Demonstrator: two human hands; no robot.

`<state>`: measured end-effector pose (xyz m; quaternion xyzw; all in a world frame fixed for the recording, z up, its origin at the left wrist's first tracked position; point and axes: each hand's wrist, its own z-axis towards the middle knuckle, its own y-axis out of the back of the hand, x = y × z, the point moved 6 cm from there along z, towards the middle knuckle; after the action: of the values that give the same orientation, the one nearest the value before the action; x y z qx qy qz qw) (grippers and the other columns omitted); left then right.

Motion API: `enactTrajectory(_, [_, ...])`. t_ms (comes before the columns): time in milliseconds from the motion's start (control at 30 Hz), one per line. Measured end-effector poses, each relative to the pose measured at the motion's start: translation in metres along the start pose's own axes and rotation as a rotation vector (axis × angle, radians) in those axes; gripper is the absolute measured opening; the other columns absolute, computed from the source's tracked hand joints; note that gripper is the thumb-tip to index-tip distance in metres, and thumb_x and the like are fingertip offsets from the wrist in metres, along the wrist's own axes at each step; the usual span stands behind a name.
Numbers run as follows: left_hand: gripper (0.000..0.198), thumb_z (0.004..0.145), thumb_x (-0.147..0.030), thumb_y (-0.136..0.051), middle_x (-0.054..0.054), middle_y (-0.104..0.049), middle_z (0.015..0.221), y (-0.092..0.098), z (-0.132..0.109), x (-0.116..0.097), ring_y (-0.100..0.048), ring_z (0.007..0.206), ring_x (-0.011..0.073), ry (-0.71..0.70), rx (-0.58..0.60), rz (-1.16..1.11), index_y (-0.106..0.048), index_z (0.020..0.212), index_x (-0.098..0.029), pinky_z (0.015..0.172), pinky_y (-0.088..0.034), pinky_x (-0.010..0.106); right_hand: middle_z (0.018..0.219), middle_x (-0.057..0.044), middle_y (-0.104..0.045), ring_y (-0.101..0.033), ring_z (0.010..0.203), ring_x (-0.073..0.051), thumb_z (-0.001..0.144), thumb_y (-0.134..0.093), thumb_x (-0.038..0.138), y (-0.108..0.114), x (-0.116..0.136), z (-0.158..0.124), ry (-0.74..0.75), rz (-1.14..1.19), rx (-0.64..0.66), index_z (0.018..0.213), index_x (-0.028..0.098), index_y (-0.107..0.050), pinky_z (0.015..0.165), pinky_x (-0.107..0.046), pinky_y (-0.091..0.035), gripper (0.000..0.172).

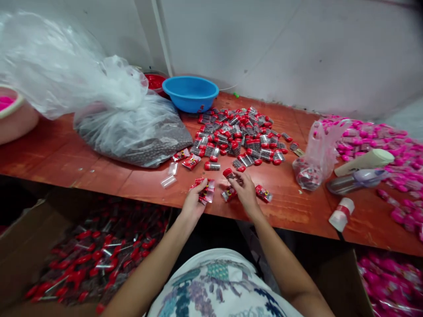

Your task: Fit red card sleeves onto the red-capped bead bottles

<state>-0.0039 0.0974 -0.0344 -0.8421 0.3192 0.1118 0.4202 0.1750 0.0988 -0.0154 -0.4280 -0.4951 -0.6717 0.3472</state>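
Note:
My left hand (193, 200) is closed on a small clear packet with red print (207, 192) at the near edge of the red-brown table (99, 171). My right hand (245, 188) is pinched on a small red-capped tube (229, 174), with another packet (228, 193) just under its fingers. A red-printed packet (263, 193) lies right of that hand. Behind both hands spreads a heap of several red-capped tubes (241, 134). Two empty clear tubes (170, 175) lie to the left.
A large clear bag of dark pellets (132, 132) sits at left, a blue bowl (191, 92) behind the heap. Right: a small plastic bag (313, 158), pink-capped tubes (376, 136), a handheld tool (360, 174). A box of red-capped tubes (95, 255) stands below the table.

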Motion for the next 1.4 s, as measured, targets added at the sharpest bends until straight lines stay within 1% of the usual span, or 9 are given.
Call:
enactTrajectory(100, [0.008,0.077,-0.006,-0.063,0.006,-0.069,0.067,-0.004,-0.002,0.003,-0.064,0.054,0.0121,0.006,-0.012,-0.022,-0.064,0.071,-0.01,0.051,-0.054,0.022,0.099,-0.005,-0.065,-0.063,0.077,-0.018,0.079,-0.063,0.038,-0.004,0.009,-0.034,-0.156,0.372,0.071,0.111,0.022,-0.058,0.059,-0.027,-0.05,0.035])
enactTrajectory(200, [0.009,0.075,-0.005,-0.065,0.004,-0.069,0.065,-0.007,-0.005,0.008,-0.064,0.054,0.0126,0.013,-0.013,-0.03,-0.062,0.07,-0.011,0.052,-0.054,0.023,0.101,-0.004,-0.068,-0.064,0.081,-0.019,0.076,-0.067,0.037,-0.007,0.018,-0.054,-0.218,0.505,0.07,0.107,0.022,-0.06,0.06,-0.026,-0.051,0.036])
enactTrajectory(433, [0.008,0.07,-0.007,-0.07,0.003,-0.069,0.066,-0.01,-0.009,0.013,-0.064,0.055,0.0126,-0.029,0.009,0.006,-0.063,0.07,-0.012,0.057,-0.055,0.025,0.101,-0.003,-0.068,-0.064,0.089,-0.019,0.076,-0.068,0.032,-0.001,0.021,-0.058,-0.164,0.497,0.018,0.106,0.023,-0.063,0.08,-0.032,-0.051,0.032])
enactTrajectory(667, [0.01,0.066,-0.007,-0.073,0.003,-0.07,0.068,-0.01,-0.012,0.013,-0.065,0.059,0.0131,-0.074,0.003,0.054,-0.065,0.07,-0.012,0.061,-0.055,0.025,0.1,-0.004,-0.068,-0.064,0.085,-0.019,0.076,-0.067,0.032,0.001,0.019,-0.061,-0.137,0.435,0.019,0.105,0.022,-0.065,0.079,-0.032,-0.052,0.031])
enactTrajectory(900, [0.014,0.063,-0.006,-0.075,0.004,-0.072,0.073,-0.012,-0.021,0.019,-0.066,0.065,0.0133,-0.086,0.081,0.142,-0.069,0.075,-0.01,0.066,-0.055,0.024,0.099,-0.003,-0.068,-0.064,0.087,-0.018,0.076,-0.068,0.032,0.003,0.016,-0.064,-0.172,0.495,0.013,0.106,0.022,-0.063,0.081,-0.031,-0.051,0.032])
enactTrajectory(1000, [0.018,0.059,-0.01,-0.078,0.002,-0.071,0.071,-0.009,-0.021,0.015,-0.065,0.063,0.012,-0.151,0.044,0.159,-0.07,0.074,-0.011,0.064,-0.054,0.023,0.097,-0.003,-0.069,-0.064,0.085,-0.019,0.075,-0.069,0.033,0.002,0.017,-0.069,-0.204,0.505,0.046,0.105,0.022,-0.063,0.076,-0.03,-0.052,0.033])
enactTrajectory(1133, [0.022,0.053,-0.013,-0.082,0.001,-0.071,0.069,-0.01,-0.023,0.01,-0.065,0.061,0.0121,-0.22,0.02,0.171,-0.069,0.071,-0.012,0.066,-0.053,0.024,0.094,-0.003,-0.069,-0.064,0.078,-0.018,0.074,-0.07,0.035,-0.001,0.018,-0.075,-0.253,0.536,0.078,0.107,0.023,-0.063,0.06,-0.026,-0.052,0.036])
enactTrajectory(1333, [0.022,0.056,-0.015,-0.081,0.002,-0.072,0.072,-0.016,-0.029,0.013,-0.066,0.065,0.0141,-0.196,0.092,0.234,-0.07,0.075,-0.012,0.067,-0.053,0.026,0.096,-0.002,-0.068,-0.062,0.074,-0.016,0.073,-0.07,0.036,0.002,0.017,-0.076,-0.272,0.554,0.024,0.107,0.024,-0.062,0.052,-0.023,-0.05,0.037])
enactTrajectory(1400, [0.02,0.058,-0.015,-0.08,0.002,-0.071,0.071,-0.016,-0.031,0.012,-0.065,0.064,0.0139,-0.218,0.105,0.25,-0.069,0.074,-0.012,0.066,-0.052,0.026,0.093,-0.002,-0.068,-0.061,0.072,-0.016,0.073,-0.071,0.035,0.002,0.018,-0.076,-0.271,0.548,0.058,0.108,0.023,-0.063,0.052,-0.023,-0.049,0.037])
